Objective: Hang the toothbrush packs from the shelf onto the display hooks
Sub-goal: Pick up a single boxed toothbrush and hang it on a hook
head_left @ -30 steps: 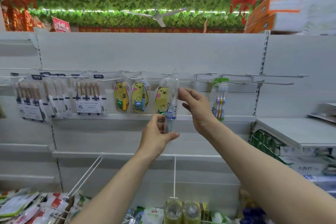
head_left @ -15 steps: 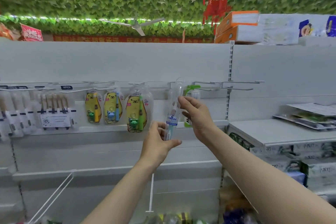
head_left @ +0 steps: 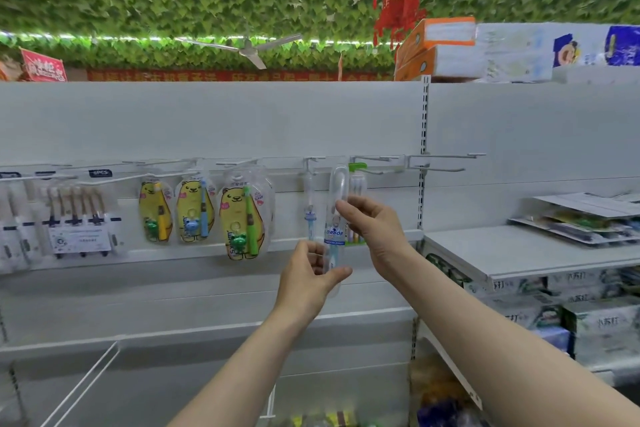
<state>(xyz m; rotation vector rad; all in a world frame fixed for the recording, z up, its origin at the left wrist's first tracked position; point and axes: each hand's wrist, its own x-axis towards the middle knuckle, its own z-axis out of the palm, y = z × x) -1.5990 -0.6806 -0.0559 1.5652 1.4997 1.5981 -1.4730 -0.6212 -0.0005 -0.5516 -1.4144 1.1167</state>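
A clear toothbrush pack [head_left: 336, 215] with a blue label stands upright in front of the white display wall, its top close under a wire hook [head_left: 313, 163]. My left hand [head_left: 311, 276] pinches its lower end. My right hand [head_left: 375, 230] holds its middle with the fingertips. Just left of it a similar slim pack [head_left: 309, 211] hangs from the hook. Behind my right hand hangs a green-topped pack [head_left: 357, 184] of coloured brushes. Three yellow bear packs [head_left: 204, 211] hang further left.
Bare wire hooks [head_left: 440, 163] stick out to the right of the held pack. A white shelf [head_left: 519, 253] at the right carries flat packs [head_left: 585, 218], with boxed goods below. Brush multipacks [head_left: 74, 215] hang at far left. Boxes [head_left: 446, 48] sit on top of the unit.
The view has swung to the right, so the display sits further left. Both hands keep hold of the clear pack, upright by the same hook.
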